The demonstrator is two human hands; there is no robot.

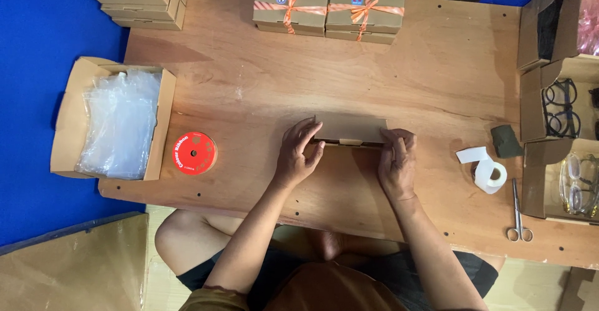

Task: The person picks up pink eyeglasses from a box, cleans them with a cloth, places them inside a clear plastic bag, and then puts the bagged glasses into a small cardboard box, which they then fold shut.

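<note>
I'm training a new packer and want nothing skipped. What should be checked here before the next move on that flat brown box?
1. Both hands on the box: left hand and right hand grip the ends of the brown box: ok.
2. Box fully closed: cannot tell.
3. Red ribbon spool on the table: ok.
4. Scissors near the right hand: ok.
5. Tape roll beside the scissors: ok.
6. Box contents: cannot tell.

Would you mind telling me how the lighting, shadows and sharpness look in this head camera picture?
Head view: even, soft light with no harsh glare; the wooden table shows only a mild sheen. The left hand and right hand cast faint shadows beside the flat cardboard box. The clear bags look slightly washed out. Focus is fair throughout, edges a little soft.
</note>
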